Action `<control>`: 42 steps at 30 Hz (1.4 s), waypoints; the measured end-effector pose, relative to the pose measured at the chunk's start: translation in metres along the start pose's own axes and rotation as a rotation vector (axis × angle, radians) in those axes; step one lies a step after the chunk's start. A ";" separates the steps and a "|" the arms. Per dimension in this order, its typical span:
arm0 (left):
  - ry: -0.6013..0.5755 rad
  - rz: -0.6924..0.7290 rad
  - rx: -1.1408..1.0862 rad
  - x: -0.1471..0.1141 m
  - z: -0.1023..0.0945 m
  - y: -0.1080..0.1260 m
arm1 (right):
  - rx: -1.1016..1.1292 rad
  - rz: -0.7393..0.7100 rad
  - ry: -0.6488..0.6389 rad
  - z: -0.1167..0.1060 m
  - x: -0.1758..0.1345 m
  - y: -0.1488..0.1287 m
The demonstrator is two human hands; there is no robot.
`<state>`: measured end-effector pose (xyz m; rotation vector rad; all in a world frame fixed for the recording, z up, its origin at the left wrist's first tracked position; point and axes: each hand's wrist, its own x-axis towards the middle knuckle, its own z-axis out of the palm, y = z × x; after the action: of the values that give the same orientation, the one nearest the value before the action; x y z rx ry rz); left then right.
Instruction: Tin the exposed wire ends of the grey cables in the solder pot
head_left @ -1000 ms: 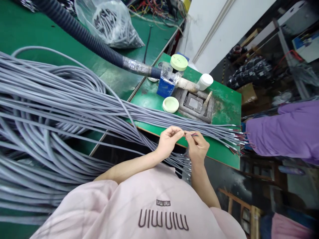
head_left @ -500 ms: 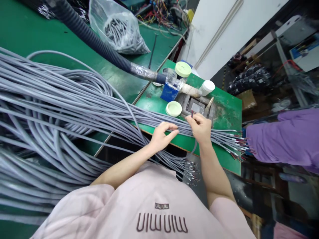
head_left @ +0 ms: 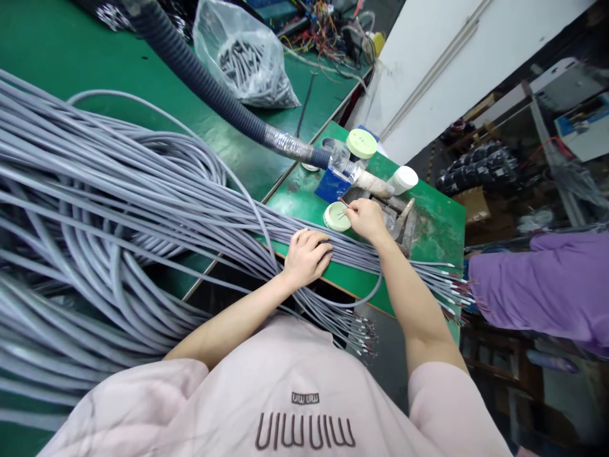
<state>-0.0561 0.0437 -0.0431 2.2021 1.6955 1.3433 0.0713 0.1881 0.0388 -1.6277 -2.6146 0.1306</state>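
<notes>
A thick bundle of grey cables [head_left: 219,197] runs from the left across the bench to the right, where their stripped ends [head_left: 459,289] fan out. My left hand [head_left: 307,257] lies on this bundle with its fingers curled round some of the cables. My right hand [head_left: 366,219] pinches the end of one grey cable [head_left: 373,293], which loops down below the hand. Thin wires [head_left: 343,206] stick out of the pinch to the left, over a shallow pale green tub [head_left: 337,216]. Whether the wire tips touch its contents I cannot tell.
A ribbed hose [head_left: 204,82] ends beside a blue box [head_left: 332,184]. Behind stand a pale green-lidded jar [head_left: 361,144] and a white jar [head_left: 404,179]. A sooty metal pot [head_left: 391,219] is partly behind my right hand. A person in purple [head_left: 537,285] is at the right.
My right hand has moved left from the metal pot to the pale green tub, carrying the cable end. My left hand has closed down onto the bundle. The view has shifted slightly.
</notes>
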 end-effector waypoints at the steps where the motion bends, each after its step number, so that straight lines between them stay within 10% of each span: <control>1: 0.003 0.003 -0.003 0.000 0.000 0.000 | -0.019 0.006 -0.005 0.001 0.001 -0.001; 14: -0.004 -0.037 -0.073 -0.001 0.001 -0.001 | -0.034 0.004 0.027 -0.001 -0.002 0.004; 22: 0.003 -0.038 -0.055 0.000 0.002 -0.001 | -0.012 0.245 0.244 -0.016 -0.019 0.078; 42: 0.015 -0.034 -0.059 0.001 0.002 0.000 | -0.081 0.508 0.105 0.011 -0.013 0.111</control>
<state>-0.0546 0.0450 -0.0438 2.1269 1.6680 1.3873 0.1756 0.2246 0.0165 -2.2226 -2.1024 -0.0400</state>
